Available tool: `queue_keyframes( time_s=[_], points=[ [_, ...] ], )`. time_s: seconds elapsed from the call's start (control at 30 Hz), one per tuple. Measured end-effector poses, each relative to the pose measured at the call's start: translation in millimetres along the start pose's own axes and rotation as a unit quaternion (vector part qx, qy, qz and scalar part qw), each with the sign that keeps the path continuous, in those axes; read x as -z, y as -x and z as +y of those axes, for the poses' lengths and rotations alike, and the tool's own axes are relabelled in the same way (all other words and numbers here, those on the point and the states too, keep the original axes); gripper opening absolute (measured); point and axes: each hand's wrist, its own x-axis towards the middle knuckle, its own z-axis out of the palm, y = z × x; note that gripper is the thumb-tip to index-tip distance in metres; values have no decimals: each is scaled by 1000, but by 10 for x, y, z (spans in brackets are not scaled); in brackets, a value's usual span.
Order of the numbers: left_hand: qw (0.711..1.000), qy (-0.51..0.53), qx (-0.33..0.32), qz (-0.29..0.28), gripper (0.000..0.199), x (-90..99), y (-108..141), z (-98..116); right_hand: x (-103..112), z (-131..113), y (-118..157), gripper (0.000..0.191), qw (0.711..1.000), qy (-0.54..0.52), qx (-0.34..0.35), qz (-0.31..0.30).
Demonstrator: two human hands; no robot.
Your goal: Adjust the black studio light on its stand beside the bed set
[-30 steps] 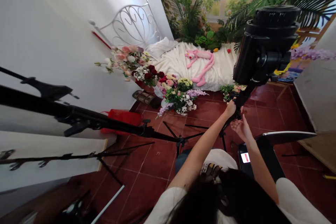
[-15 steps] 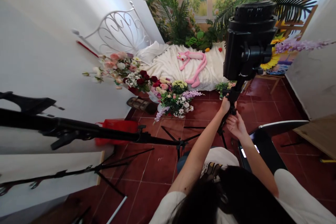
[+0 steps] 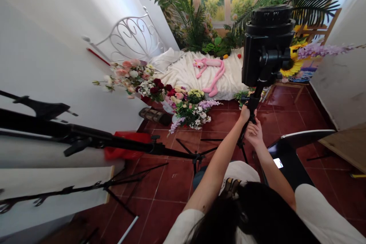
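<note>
Red floor (image 3: pixel 171 177), draped bed (image 3: pixel 183 76) behind. We see the lamp (image 3: pixel 265 55) atop its stand (image 3: pixel 254 101), right of the flowers (image 3: pixel 190 106). Our left hand (image 3: pixel 245 114) clasps the stand below the lamp; our right hand (image 3: pixel 254 132) curls just beside; whether it grips, we cannot tell.

A red-tiled floor (image 3: pixel 168 183) and a blanketed bed (image 3: pixel 171 74), both well occupied.
The floor is crossed by pale joints, and on it are set black stands (image 3: pixel 253 103), a red bag-like bundle (image 3: pixel 121 154), a dark cylinder (image 3: pixel 154 115), bunched flowers (image 3: pixel 188 106) and a chair, on whose black seat (image 3: pixel 299 160) a white-screened device (image 3: pixel 278 163) is placed; the bed is covered by a rumpled cream blanket (image 3: pixel 228 87), on which a pink plush toy (image 3: pixel 213 62) is laid, with small orange (image 3: pixel 225 56) and red pieces (image 3: pixel 239 56) set near it.
</note>
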Motion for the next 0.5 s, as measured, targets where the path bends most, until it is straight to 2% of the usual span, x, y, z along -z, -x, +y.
queue_keyframes(
  time_s=[0.1, 0.17, 0.2, 0.23, 0.27, 0.33, 0.37, 0.4, 0.43, 0.5],
  points=[
    [1000, -2, -3, -4, 42, -1, 6, 13, 0, -8, -43, 46, 996, 86, 20, 26],
    [1000, -3, -7, -8, 40, 3, 9, 14, -11, -39, -61, 49, 975, 209, 34, 67],
    [1000, -3, -6, -10, 40, 6, 9, 12, -21, -69, -59, 49, 952, 287, 50, 95],
    [1000, -1, -4, -14, 41, 11, 8, 7, -35, -110, -47, 49, 916, 374, 76, 124],
    [1000, -1, -1, -17, 43, 17, 5, 0, -53, -160, -25, 48, 867, 463, 109, 146],
    [1000, -3, 7, -21, 46, 33, -5, -20, -100, -280, 45, 43, 750, 620, 166, 159],
    [1000, -7, 8, -21, 48, 44, -11, -34, -128, -340, 87, 41, 699, 677, 178, 145],
    [1000, -12, 6, -20, 49, 57, -20, -51, -157, -393, 127, 39, 663, 716, 180, 121],
    [1000, -18, 2, -20, 50, 70, -29, -70, -186, -436, 162, 36, 646, 737, 178, 94],
    [999, -30, -12, -23, 50, 94, -53, -110, -243, -484, 199, 29, 651, 731, 195, 57]
  ],
)
